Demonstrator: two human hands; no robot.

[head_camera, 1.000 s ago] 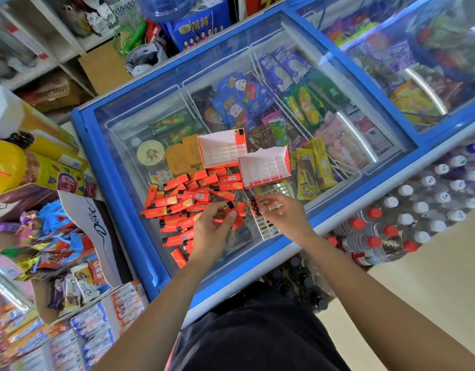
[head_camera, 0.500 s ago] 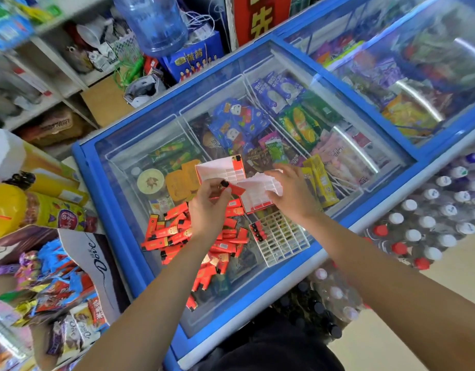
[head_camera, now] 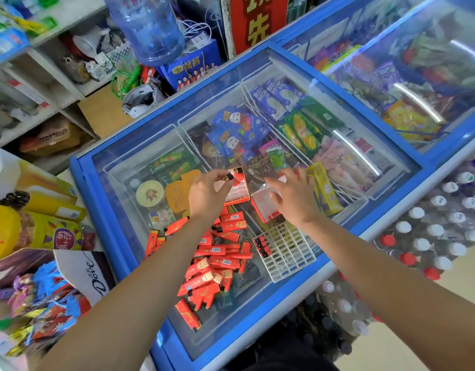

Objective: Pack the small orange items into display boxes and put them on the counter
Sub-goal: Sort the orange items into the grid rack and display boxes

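- Left hand (head_camera: 207,192) pinches one orange item (head_camera: 229,178) between thumb and fingertips, right above the left box (head_camera: 237,195). The other fingers are loosely curled.
- Right hand (head_camera: 293,198) lies on the right box (head_camera: 267,212) with its fingers spread and fairly straight. It looks like it's steadying the box rather than gripping it (it's a bit blurry there, so don't quote me).
- Both boxes sit touching each other on the glass lid (head_camera: 338,167) of the freezer, far of the loose pile (head_camera: 219,257).
- The held item has its black cap at the fingertips, and its orange body runs right and down toward the box. So its long axis is tilted, roughly left to right.
- The pile items lie flat at every angle. A few stand cap-up in the left edge of the white grid (head_camera: 289,251), just right of the pile.
- To do this step well, I'd tip the item upright before lowering it, with the orange end going down first. Then line it up over one cell and keep the other hand pressing so the box doesn't slide on the glass.
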